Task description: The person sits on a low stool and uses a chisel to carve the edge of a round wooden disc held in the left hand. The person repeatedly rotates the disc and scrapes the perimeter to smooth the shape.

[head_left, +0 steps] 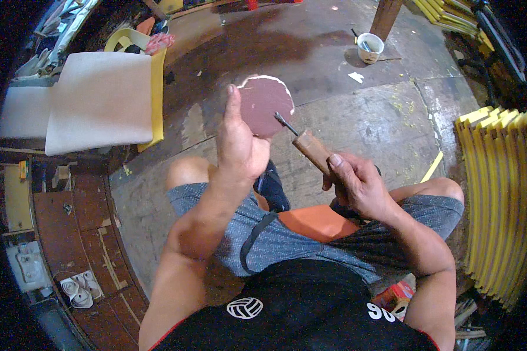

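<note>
My left hand (244, 143) is raised over the floor, gripping a round maroon disc (262, 105) by its lower left side. The disc looks like sandpaper and has a ragged white edge along its top and right. In my right hand (357, 181) is a wooden-handled tool (313, 151), its fingers wrapped round the handle's lower end. A thin dark metal shank points from the handle up and left. Its small tip overlaps the right part of the disc; whether the two touch I cannot tell.
Between my bent legs lies an orange piece (317, 222). A white cup (369, 48) stands beside a wooden post (386, 20). Stacked yellow-edged sheets (498, 199) rise at the right. At the left are a large pale sheet (102, 102) and brown wooden boards (91, 234). Scraps dot the floor (369, 123).
</note>
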Tool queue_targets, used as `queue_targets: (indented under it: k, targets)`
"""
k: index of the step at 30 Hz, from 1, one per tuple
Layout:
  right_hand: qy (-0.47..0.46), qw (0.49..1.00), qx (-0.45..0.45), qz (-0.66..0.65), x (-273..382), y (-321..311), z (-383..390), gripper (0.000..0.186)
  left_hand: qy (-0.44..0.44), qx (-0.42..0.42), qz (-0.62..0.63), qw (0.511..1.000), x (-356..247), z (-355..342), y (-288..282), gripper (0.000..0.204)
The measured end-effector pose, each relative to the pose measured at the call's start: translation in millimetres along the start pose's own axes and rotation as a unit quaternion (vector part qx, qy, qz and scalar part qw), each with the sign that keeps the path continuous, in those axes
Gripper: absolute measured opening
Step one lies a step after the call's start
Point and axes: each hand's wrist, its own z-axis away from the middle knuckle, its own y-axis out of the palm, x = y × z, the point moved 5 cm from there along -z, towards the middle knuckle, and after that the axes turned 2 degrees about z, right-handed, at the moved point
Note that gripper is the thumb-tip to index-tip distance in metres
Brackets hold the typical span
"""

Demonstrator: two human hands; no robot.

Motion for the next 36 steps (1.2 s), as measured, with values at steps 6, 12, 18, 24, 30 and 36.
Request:
queue_targets:
  k: [6,12,18,24,30,36]
  targets:
    - [-0.008,1.0,-0.018,0.023,4.0,0.3,-1.2,0.048,-0.009,-0.027,-0.007,1.0,8.9,1.5,-1.1,0.047]
    - [0.011,0.999,-0.008,0.051,0.2,-4.2,-1.1,0.048,-0.018,-0.042,-0.009,0.999,9.5,3.6,3.3,0.045]
    - [0.01,0.999,-0.015,0.05,0.7,-4.3,3.3,0.048,-0.002,-0.007,-0.005,1.0,-0.3,-5.1,-0.6,0.045]
    - [-0.007,0.999,-0.02,0.045,10.3,0.8,2.2,0.048,-0.017,-0.001,0.007,1.0,5.4,-0.3,-0.2,0.046]
    - [-0.021,0.998,-0.02,0.049,2.8,0.6,-5.1,0.048,-0.009,-0.075,-0.009,0.997,9.6,6.7,7.4,0.047]
    - [-0.027,0.997,-0.02,0.074,6.1,-1.1,-2.5,0.046,0.017,-0.021,-0.012,1.0,1.7,-1.9,4.4,0.046]
